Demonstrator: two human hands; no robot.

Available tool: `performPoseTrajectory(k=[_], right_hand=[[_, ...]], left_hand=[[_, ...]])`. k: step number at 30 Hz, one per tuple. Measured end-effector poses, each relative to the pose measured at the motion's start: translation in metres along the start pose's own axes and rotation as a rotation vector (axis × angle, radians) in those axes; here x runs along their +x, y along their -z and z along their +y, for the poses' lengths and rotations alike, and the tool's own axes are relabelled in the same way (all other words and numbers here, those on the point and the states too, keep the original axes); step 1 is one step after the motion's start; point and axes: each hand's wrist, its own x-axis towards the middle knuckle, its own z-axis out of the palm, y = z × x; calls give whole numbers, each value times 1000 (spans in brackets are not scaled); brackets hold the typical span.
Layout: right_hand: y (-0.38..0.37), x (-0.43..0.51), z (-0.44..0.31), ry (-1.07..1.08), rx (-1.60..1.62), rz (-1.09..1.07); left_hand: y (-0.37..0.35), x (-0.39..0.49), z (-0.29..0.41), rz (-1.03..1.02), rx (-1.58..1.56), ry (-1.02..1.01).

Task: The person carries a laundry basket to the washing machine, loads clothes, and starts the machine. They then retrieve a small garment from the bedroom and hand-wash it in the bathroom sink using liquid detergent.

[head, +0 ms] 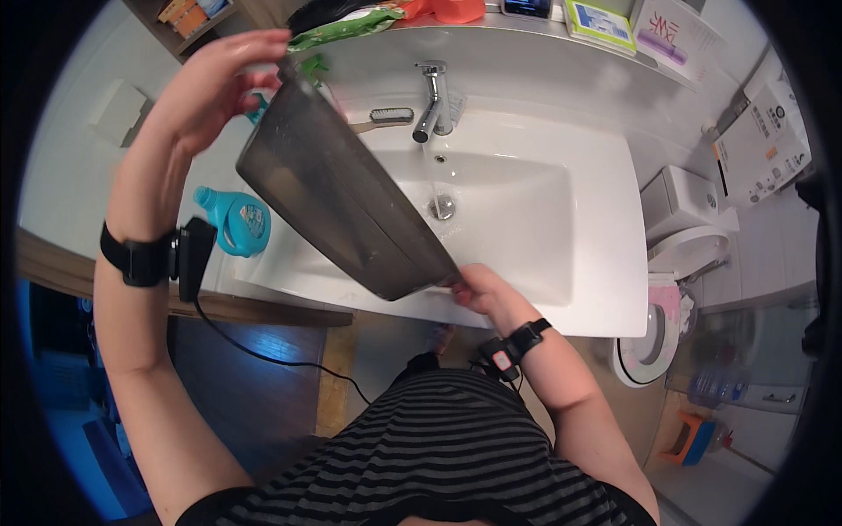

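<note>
A dark grey, translucent plastic bin (342, 191) is held tilted over the left part of the white washbasin (526, 210). At its upper left end, my left hand (220, 85) grips the rim, with part of the fingers hidden behind the wall. The lower right corner is pinched by my right hand (480, 289) close to the basin's front edge. Water runs from the chrome faucet (434, 98) onto the metal drain stopper (443, 207), to the right of the bin. What the bin holds, if anything, cannot be made out.
Left of the basin stands a teal detergent bottle (243, 220). A scrubbing brush (391, 116) lies behind the basin beside the faucet. Packets, including a green one (355, 26), line the ledge above. To the right is a toilet (648, 335). A black cable (283, 361) hangs from my left wrist strap.
</note>
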Motion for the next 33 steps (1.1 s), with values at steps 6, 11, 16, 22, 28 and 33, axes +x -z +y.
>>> performPoseTrajectory(k=[6,11,16,22,28,33], right_hand=[[72,-35,-38,556,-317,409],[110,-32,-48,782,-486,684],[124,-21,-49,869,-644,832],[123,-32,-35,837,-678,809],[140,-36,-38,746,-662,705],[155,-39,-44,937,-848,771]], left_hand=[[12,-55,-137,149,-352,295],[-47,-61,-270,200,-480,589],[-101,-53,-330,187,-399,622],[-115,-61,-355,149,-262,598],[-119,-135,-322,372,157,197],[-104,-249,-296,112,257,243]])
